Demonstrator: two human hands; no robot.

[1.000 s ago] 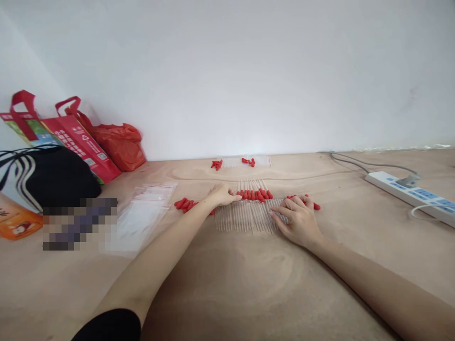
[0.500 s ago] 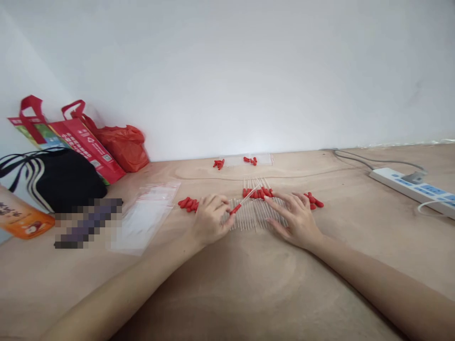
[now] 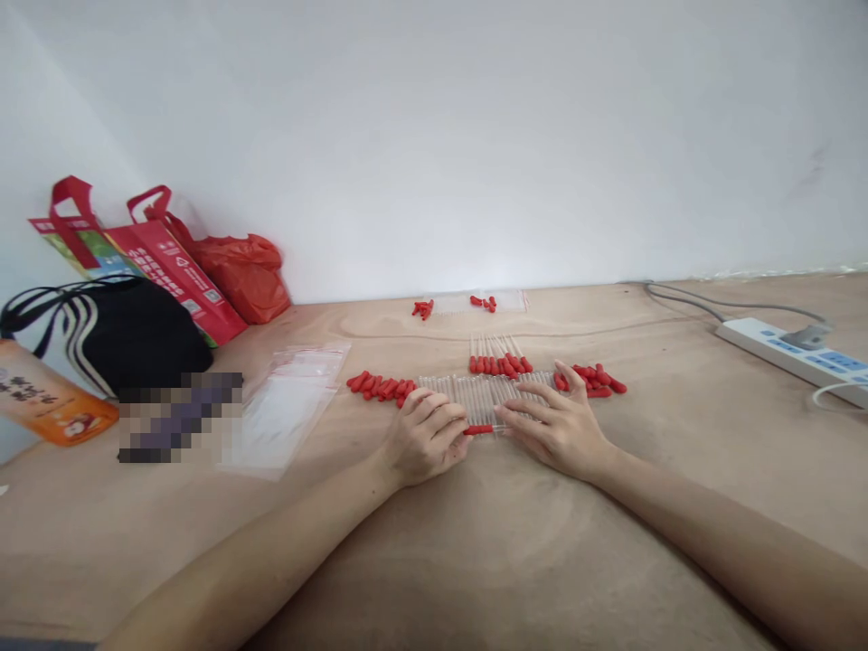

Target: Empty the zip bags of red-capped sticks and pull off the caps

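My left hand [image 3: 425, 435] is curled, its fingertips pinched on a thin clear tube with a red cap [image 3: 478, 429] lying crosswise at the near edge of a row of clear tubes [image 3: 485, 395]. Beside it, my right hand [image 3: 560, 427] rests on the right part of that row, fingers spread and pressed flat. Loose red caps lie left of the row [image 3: 378, 386] and right of it [image 3: 597, 381]. Just behind, several capped tubes [image 3: 498, 358] lie side by side.
A few more red caps [image 3: 421, 309] lie on clear bags by the wall. Empty clear plastic bags [image 3: 288, 402] are left of my hands. Red shopping bags [image 3: 169, 262], a black bag [image 3: 115, 334] and an orange packet [image 3: 47, 402] crowd the far left. A white power strip [image 3: 793, 357] with cables lies at the right.
My left hand went from reaching at the capped tubes to drawing one red-capped tube toward me; it now lies at the row's near edge. My right hand shifted slightly nearer.
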